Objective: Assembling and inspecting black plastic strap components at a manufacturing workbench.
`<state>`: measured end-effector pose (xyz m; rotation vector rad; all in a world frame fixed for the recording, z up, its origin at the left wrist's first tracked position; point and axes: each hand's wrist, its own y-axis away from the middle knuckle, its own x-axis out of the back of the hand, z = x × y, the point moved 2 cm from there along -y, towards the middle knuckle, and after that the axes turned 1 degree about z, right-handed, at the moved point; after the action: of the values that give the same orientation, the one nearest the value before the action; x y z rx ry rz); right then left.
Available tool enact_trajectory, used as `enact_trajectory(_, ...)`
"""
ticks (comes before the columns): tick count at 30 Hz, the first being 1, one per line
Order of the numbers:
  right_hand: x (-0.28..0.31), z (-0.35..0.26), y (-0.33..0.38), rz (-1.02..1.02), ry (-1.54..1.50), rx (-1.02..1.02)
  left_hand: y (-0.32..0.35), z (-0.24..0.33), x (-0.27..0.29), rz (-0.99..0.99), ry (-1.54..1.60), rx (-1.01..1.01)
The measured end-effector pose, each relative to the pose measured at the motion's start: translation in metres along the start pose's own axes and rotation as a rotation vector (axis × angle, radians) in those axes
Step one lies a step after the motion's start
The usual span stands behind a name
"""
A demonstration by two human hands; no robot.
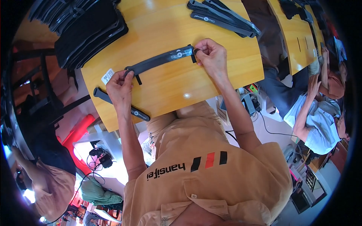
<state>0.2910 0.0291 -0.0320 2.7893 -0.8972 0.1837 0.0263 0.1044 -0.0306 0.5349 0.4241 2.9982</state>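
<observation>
A long dark grey strap [158, 61] with a pale printed mark near its right end stretches above the yellow table, gently curved between my hands. My left hand [120, 90] pinches its left end, fingers closed. At the other end my right hand [214, 56] is closed, thumb and fingertips on a small black piece at the strap's tip. Short black tabs hang down near both ends. A white label [107, 76] sticks out beside my left fingers; what it is attached to is hidden. Another dark strap [140, 113] lies at the table's near left edge, partly behind my left forearm.
Several similar straps [222, 19] lie fanned at the table's [169, 94] far right. Thick stacks of black fabric pieces [94, 34] fill its far left corner. A red chair [77, 139] and cables are at lower left. Co-workers [316, 116] sit at right and lower left.
</observation>
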Motion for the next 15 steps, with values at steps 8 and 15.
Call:
enact_trajectory(8,0.0007,-0.0023,0.0007,0.009,0.047,0.009,0.0039,0.0099,-0.0008,0.005,-0.029,-0.002)
enact_trajectory(15,0.0001,-0.0037,0.0022,0.017,0.065,-0.007,0.0041,0.008,-0.0003,0.011,-0.047,-0.001)
